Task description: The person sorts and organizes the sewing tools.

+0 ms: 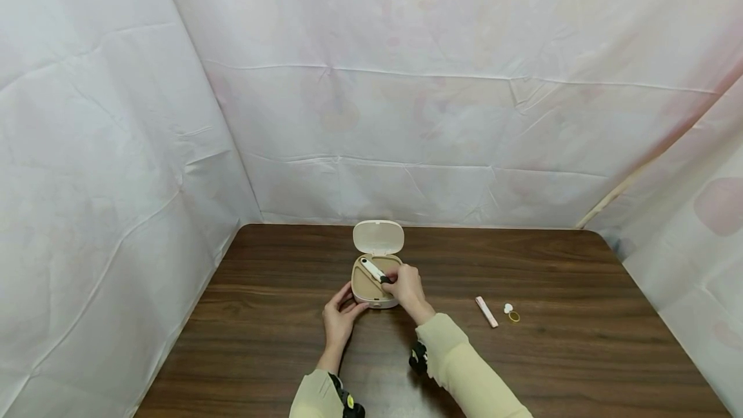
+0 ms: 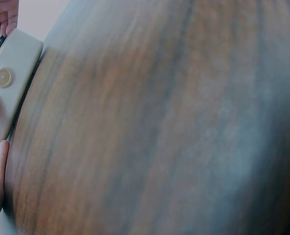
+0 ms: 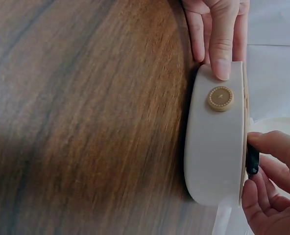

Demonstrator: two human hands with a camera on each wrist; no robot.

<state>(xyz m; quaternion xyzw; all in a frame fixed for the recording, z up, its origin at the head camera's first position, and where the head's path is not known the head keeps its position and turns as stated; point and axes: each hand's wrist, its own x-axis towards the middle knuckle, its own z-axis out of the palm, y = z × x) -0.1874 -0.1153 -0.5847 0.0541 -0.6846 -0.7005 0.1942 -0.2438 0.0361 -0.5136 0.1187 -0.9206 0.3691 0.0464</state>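
A white storage box (image 1: 383,304) with a tan inside stands on the table, its lid (image 1: 378,237) raised at the back. A round gold button (image 3: 220,99) marks its front wall in the right wrist view. My left hand (image 1: 338,321) holds the box's front left corner, thumb against the front and fingers along the side. Over the tray, my right hand (image 1: 408,289) pinches the black end (image 3: 253,159) of a slim white item (image 1: 371,269). That item slants across the tray and has a dark spot at its far end; its exact kind is unclear.
On the wooden table (image 1: 278,340), to the right of the box, lie a pale pink stick (image 1: 486,312), a small white piece (image 1: 507,308) and a gold ring (image 1: 518,318). White sheets (image 1: 371,115) hang behind the table and at both sides.
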